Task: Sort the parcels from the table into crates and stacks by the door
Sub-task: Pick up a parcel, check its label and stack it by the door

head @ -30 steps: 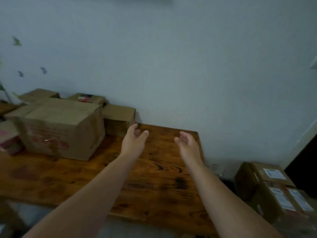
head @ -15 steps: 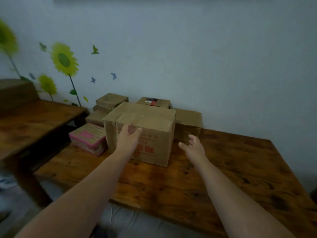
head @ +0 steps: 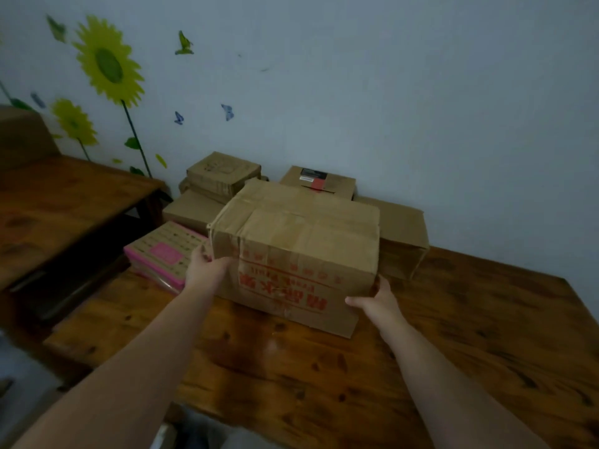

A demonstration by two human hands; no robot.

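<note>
Well, the long wooden table (head: 453,367) carries a group of parcels pushed toward the wall (head: 389,108), and the big brown carton (head: 301,228) with red print on its front stands foremost of them, resting on the wood. I judge the step in hand is to lift this carton off the table. For that it is better to slide it first a little toward the body, because a pink box (head: 162,254) lies just beside its left side and a lower brown box (head: 402,228) sits close behind its right side; whether they touch it I cannot tell. A carton of this bulk may be heavy, so the hands should go low, with the fingers under the bottom edge, and the load should be kept level and close to the chest. The top flaps look creased and are no place for gripping. The left hand (head: 205,270) holds the front left corner about halfway up: its thumb (head: 223,262) lies on the printed face and its fingers (head: 198,254) wrap onto the left side. The right hand (head: 377,301) holds the front right corner lower, near the bottom: the thumb (head: 353,301) presses on the front face, while the other fingers go round the corner onto the right side and are mostly hidden there. Both hands are clasped on the carton, not loose.
</note>
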